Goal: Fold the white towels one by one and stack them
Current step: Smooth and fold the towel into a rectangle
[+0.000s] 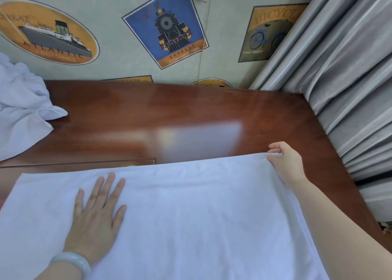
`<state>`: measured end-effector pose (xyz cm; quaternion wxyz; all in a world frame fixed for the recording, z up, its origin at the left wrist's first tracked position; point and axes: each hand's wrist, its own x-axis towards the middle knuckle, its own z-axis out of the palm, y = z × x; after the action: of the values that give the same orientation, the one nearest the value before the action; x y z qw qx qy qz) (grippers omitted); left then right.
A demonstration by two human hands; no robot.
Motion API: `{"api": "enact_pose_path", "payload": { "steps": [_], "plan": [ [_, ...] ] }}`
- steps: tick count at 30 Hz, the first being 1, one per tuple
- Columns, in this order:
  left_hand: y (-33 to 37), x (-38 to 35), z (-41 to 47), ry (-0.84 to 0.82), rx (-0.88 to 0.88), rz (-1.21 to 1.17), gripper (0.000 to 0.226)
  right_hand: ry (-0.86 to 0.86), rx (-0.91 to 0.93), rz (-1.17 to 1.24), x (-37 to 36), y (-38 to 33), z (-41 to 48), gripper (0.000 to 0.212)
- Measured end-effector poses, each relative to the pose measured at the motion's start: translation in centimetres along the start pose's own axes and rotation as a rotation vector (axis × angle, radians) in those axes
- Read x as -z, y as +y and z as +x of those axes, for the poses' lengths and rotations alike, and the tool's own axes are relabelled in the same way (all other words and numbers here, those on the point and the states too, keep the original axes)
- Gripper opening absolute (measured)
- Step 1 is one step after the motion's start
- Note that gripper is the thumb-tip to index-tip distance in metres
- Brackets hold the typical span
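One white towel (191, 211) lies spread on the worktop (148, 109). My left hand (95, 216) presses it flat, fingers (108, 186) straight and apart; my right hand (286, 163) pinches its far right corner.

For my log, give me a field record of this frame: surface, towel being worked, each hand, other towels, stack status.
surface: wooden table
towel in work: white towel, spread flat along the near edge, not visibly folded
left hand: flat, fingers straight, pressing on the towel
right hand: grips the towel's far right corner
other towels: crumpled pile at the table's left
folded stack: none in view
surroundings: curtain at right
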<state>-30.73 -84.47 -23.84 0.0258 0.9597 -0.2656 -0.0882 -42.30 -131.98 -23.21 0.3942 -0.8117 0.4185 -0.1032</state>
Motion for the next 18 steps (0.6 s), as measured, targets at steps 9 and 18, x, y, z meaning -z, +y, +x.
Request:
{"api": "enact_pose_path", "payload": {
  "steps": [9,18],
  "plan": [
    [1.1,-0.7,0.2,0.126,0.032,-0.007,0.064,0.124,-0.061,0.218,1.2,0.6,-0.3,0.038],
    [18.3,-1.6,1.0,0.076,-0.570,-0.023,0.055,0.082,0.147,-0.099,5.4,5.9,-15.1,0.046]
  ]
}}
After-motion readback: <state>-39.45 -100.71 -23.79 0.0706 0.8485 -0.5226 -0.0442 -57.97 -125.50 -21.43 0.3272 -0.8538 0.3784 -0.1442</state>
